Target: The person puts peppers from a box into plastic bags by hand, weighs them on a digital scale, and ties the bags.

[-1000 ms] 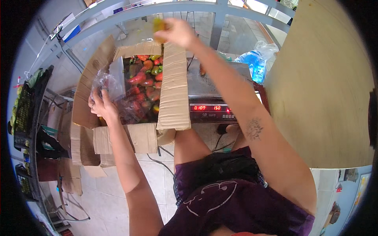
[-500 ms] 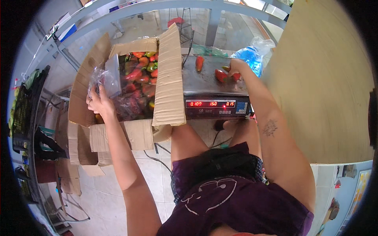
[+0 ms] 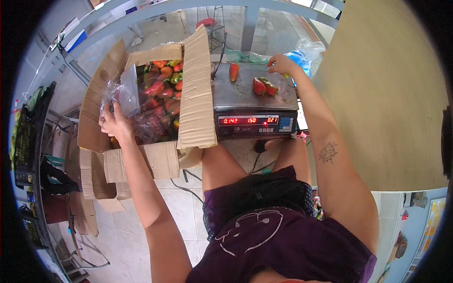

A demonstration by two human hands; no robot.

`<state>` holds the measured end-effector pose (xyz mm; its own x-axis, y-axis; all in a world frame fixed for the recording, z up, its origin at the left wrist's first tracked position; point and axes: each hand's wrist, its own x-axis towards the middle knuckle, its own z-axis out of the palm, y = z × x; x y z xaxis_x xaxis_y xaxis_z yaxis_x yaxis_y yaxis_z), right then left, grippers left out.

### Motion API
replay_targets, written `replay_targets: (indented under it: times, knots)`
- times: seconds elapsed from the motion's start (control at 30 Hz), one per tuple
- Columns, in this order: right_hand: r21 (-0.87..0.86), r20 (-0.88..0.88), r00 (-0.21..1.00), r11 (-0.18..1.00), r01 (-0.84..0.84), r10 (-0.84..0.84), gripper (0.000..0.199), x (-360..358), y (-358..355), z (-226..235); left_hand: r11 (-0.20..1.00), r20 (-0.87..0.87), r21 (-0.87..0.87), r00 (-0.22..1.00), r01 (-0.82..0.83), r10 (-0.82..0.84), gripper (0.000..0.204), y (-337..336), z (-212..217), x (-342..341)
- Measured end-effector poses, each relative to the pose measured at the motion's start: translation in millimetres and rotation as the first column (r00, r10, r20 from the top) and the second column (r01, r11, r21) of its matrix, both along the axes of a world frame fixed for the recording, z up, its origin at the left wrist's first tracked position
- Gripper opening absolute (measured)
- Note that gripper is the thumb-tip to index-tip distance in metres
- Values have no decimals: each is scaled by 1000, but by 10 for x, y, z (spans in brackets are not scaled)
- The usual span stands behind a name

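My left hand (image 3: 115, 123) is closed on a crumpled clear plastic bag (image 3: 126, 92) at the left side of an open cardboard box (image 3: 198, 94). Red and green peppers (image 3: 165, 89) fill that box. To its right, a digital scale (image 3: 231, 96) has a lit red display (image 3: 247, 121). One red pepper (image 3: 233, 72) stays apart on its metal plate, while a red pepper (image 3: 259, 87) and a greenish-red one (image 3: 270, 86) lie side by side. Over the plate's far right corner, my right hand (image 3: 283, 65) has curled fingers. A yellow-green bit shows under it; what it holds is mostly hidden.
A blue-and-clear plastic bag (image 3: 304, 56) lies behind the scale. On the right stands a large pale wooden board (image 3: 377, 104). Grey metal rails (image 3: 248, 28) cross the far side. Dark crates (image 3: 28, 137) of produce are stacked at far left.
My right hand has lifted off the peppers and moved up and away to the plate's far corner. The scale's reading has changed. My left hand keeps its grip on the plastic bag.
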<state>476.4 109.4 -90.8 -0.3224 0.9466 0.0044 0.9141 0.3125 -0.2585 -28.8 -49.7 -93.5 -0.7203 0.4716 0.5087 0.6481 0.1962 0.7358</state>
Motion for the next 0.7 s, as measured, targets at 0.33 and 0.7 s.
replay_targets:
  times: [0.33, 0.7]
  knots:
    - [-300, -326, 933, 953, 50, -152, 37, -376, -99, 387, 999, -38, 12, 998, 44, -43, 42, -29, 14, 7]
    - [-178, -746, 648, 891, -418, 155, 49, -1316, -495, 1140, 915, -97, 398, 995, 71, -34, 35, -99, -1, -116]
